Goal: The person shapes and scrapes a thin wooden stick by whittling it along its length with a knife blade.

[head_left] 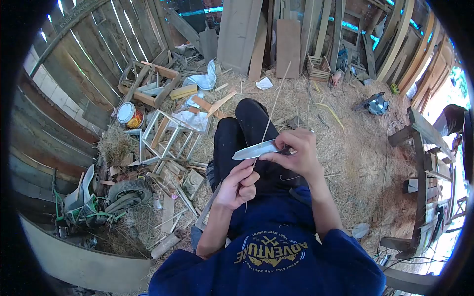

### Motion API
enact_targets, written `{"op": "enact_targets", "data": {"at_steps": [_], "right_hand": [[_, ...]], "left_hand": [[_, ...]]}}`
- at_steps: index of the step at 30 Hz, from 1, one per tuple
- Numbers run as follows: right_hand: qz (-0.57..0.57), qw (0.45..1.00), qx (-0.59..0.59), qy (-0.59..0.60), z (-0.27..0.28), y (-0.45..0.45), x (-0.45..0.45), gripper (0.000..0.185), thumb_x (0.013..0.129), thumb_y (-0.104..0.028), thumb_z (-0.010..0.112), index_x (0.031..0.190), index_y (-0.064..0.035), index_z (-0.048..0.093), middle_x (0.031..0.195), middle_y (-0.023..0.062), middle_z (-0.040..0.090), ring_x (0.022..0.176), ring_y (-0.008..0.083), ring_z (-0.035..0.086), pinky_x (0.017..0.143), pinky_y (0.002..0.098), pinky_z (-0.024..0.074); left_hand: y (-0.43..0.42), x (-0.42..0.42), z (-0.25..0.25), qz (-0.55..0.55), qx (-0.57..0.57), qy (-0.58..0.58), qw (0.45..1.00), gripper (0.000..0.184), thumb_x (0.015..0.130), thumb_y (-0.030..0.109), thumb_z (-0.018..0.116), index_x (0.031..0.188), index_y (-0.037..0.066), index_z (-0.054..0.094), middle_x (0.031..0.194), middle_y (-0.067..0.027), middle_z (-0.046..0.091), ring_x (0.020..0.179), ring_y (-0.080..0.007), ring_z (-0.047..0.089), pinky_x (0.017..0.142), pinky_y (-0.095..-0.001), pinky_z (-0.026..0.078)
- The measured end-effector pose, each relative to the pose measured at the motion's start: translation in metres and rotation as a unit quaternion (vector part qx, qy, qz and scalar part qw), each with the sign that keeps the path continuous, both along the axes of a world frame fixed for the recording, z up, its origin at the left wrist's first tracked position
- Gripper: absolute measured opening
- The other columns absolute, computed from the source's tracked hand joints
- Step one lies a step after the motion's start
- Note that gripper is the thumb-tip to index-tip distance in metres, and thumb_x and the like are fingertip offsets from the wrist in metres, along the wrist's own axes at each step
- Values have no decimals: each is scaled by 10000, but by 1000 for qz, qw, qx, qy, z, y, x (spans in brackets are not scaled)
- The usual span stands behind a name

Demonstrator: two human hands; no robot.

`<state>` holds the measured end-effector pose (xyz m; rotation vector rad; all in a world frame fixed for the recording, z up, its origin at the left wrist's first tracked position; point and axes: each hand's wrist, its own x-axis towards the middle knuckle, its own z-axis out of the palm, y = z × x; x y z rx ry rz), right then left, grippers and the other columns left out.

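My right hand (299, 153) is closed around the handle end of a knife, its broad pale blade (253, 150) pointing left. A long thin wooden strip (274, 104) runs from my lap up past my knees. Pinched low on that strip are the fingers of my left hand (239, 187), just below the blade. Where they cross, the blade lies against or very near the strip; exact contact cannot be made out. The knife's handle is mostly hidden in my right hand. Both hands are above my lap, between dark trousers (228, 143) and a blue shirt (271, 276).
Shavings cover the floor (355, 167). To the left are a white wooden frame (160, 138), a paint bucket (130, 115), wood scraps and a wheel (128, 195). Boards (295, 49) lean at the back. A circular saw (377, 104) lies right, near a wooden bench (419, 182).
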<state>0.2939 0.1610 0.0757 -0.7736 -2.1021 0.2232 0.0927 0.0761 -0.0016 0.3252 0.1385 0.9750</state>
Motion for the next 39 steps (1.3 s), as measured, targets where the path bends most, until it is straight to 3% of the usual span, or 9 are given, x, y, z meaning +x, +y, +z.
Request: {"op": "enact_targets", "data": {"at_steps": [3, 15, 25, 28, 29, 33, 39], "right_hand": [[-8, 1000, -7, -4, -3, 0, -1, 384, 641, -369, 882, 667, -117, 594, 598, 9, 589, 529, 196, 594, 493, 318, 416], [-42, 999, 0, 10, 3, 3, -2, 385, 624, -351, 894, 662, -109, 597, 580, 0, 567, 508, 189, 579, 497, 316, 415], [-92, 996, 6, 14, 10, 9, 4, 397, 648, -319, 897, 664, -90, 574, 578, 7, 555, 518, 173, 570, 508, 301, 424], [-147, 978, -75, 124, 8, 19, 15, 390, 677, -284, 893, 684, -71, 566, 590, 19, 546, 520, 147, 535, 514, 284, 415], [-166, 976, -41, 134, 13, 22, 22, 380, 698, -257, 887, 704, -57, 564, 604, 26, 544, 528, 131, 507, 515, 274, 404], [-159, 985, -24, 70, 23, 19, 27, 404, 692, -293, 892, 700, -63, 560, 606, 33, 547, 516, 151, 521, 503, 289, 411], [-96, 989, -104, 50, -5, 3, 6, 434, 682, -340, 892, 684, -75, 549, 606, 27, 544, 505, 148, 538, 485, 290, 413]], "left_hand": [[-1, -6, -5, -1, 11, 16, 1000, 422, 1061, 166, 390, 1483, 177, 406, 647, 63, 235, 411, -24, 179, 382, -201, 157], [-5, -21, -4, -13, 14, 8, 1000, 520, 1052, 122, 361, 1561, 169, 269, 660, 50, 210, 450, -42, 168, 404, -203, 167], [-8, -32, -11, -15, 25, 44, 999, 514, 1051, 136, 377, 1555, 151, 279, 654, 54, 223, 442, -39, 192, 402, -200, 170], [-10, -39, -19, -40, 39, 47, 997, 508, 1051, 137, 383, 1550, 149, 290, 648, 56, 224, 442, -36, 200, 402, -200, 169], [-13, -40, -21, -45, 28, 50, 997, 507, 1050, 137, 385, 1549, 149, 292, 646, 57, 224, 442, -36, 202, 403, -200, 168], [-15, -34, -28, -31, 9, 39, 999, 505, 1048, 140, 394, 1545, 158, 302, 651, 53, 232, 445, -37, 197, 401, -206, 168], [6, -16, -9, -15, 13, 42, 999, 509, 1046, 168, 430, 1541, 181, 313, 668, 50, 238, 450, -38, 194, 403, -204, 162]]}}
